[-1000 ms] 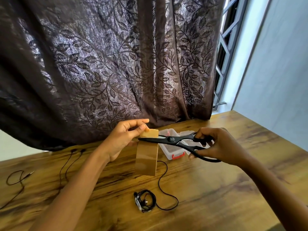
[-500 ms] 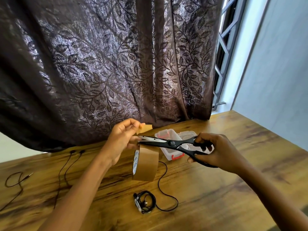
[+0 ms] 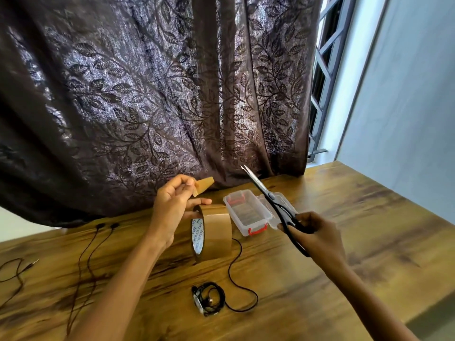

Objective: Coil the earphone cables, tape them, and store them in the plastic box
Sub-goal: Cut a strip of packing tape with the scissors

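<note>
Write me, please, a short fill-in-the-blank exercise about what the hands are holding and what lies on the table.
1. The right hand grips the black ___, blades pointing up.
2. The left hand pinches a cut strip of brown ___.
3. The clear plastic box stands with its lid ___.
4. The coiled earphone lies on the wooden ___.

Missing words: scissors; tape; open; table.

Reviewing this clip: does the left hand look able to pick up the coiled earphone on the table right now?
Probably not yet: the way down to the coiled earphone looks open, but the left hand pinches a tape piece and its lower fingers hold the tape roll.
</note>
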Demonstrator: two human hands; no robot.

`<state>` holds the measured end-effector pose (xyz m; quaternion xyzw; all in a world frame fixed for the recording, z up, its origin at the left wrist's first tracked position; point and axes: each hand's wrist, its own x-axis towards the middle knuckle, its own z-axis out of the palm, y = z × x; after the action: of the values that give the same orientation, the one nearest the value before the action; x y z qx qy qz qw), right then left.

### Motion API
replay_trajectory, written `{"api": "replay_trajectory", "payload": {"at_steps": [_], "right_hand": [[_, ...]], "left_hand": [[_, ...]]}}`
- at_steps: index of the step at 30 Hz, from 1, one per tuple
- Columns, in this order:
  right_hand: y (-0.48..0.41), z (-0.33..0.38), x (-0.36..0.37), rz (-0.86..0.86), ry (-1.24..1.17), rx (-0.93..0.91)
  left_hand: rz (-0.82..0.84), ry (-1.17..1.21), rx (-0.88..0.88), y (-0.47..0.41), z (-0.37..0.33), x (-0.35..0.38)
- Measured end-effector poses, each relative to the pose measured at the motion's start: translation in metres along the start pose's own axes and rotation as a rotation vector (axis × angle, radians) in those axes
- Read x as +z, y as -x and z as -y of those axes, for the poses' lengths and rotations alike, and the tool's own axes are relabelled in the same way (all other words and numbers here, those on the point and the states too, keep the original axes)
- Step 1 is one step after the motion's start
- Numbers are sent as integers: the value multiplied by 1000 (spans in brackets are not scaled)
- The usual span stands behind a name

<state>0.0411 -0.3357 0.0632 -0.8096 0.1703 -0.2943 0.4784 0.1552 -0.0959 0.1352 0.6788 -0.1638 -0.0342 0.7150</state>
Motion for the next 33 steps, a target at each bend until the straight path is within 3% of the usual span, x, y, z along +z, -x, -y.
{"api": "replay_trajectory", "payload": {"at_steps": [5, 20, 33], "right_hand": [[14, -49, -3, -21, 236, 214], [50, -116, -11, -91, 816, 308], [47, -132, -12, -67, 635, 353]], "left_hand": [[-4, 8, -2, 1, 5, 4], [33, 9, -67, 11, 17, 27], [64, 11, -76, 20, 20, 41]]}}
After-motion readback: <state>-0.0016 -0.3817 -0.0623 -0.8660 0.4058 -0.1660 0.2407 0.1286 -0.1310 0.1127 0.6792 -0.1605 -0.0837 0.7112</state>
